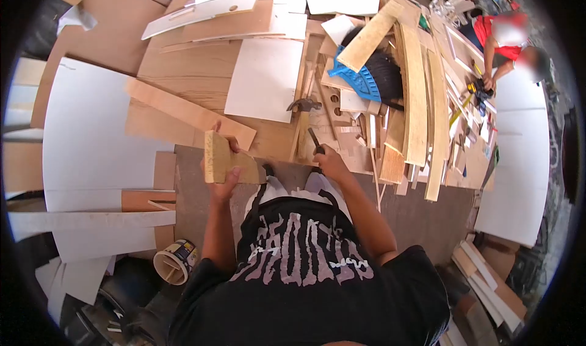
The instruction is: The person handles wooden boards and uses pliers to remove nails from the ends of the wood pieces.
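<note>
A short, thick piece of light wood (220, 158) is held upright in my left hand (226, 184), with the fingers wrapped round it in front of my body. My right hand (329, 161) is closed round a thin dark tool (314, 139) near the bench's front edge. A hammer (304, 105) lies on the bench just beyond that tool, its metal head facing away from me and its wooden handle toward me. Left of the hammer are a white panel (264, 80) and a long thin board (189, 113).
Long yellowish planks (414, 96) and a blue brush-like object (360, 80) lie at the bench's right side. A person in red (497, 35) handles a yellow and black tool (479, 90) at the far right. A bucket (175, 262) stands on the floor at left.
</note>
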`<control>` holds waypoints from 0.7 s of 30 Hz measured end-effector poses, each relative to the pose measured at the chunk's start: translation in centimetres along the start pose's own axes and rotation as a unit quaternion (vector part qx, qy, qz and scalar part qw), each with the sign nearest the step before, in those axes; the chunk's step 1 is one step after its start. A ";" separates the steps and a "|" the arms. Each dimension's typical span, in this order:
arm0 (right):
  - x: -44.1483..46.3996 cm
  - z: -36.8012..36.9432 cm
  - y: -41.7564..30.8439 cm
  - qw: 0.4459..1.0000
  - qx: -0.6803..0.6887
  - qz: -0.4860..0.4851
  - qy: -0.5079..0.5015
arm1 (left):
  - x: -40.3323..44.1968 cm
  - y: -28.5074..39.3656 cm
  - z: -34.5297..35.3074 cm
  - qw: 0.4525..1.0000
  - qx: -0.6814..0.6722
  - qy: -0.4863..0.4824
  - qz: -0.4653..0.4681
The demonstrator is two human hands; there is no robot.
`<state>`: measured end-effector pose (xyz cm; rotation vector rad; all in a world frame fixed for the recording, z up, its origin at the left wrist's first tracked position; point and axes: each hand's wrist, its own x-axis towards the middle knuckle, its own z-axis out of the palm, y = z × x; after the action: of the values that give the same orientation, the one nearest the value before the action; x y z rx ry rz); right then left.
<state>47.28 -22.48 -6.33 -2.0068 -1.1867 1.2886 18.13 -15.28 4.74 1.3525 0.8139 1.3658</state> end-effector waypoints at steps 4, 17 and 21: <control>0.5 -0.3 2.5 0.991 -0.124 -0.052 0.001 | 1.6 0.0 -0.8 1.000 -0.011 -0.025 0.005; 2.7 0.2 1.8 0.982 -0.101 0.064 0.147 | 2.1 -1.5 0.6 0.990 0.022 -0.137 -0.026; 2.7 0.1 0.3 0.984 0.057 0.148 0.081 | 2.4 -2.4 0.2 0.991 0.003 -0.135 -0.011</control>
<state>47.77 -20.38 -7.94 -2.2138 -0.7432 1.2672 19.05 -12.39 3.23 1.4893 0.6490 1.1325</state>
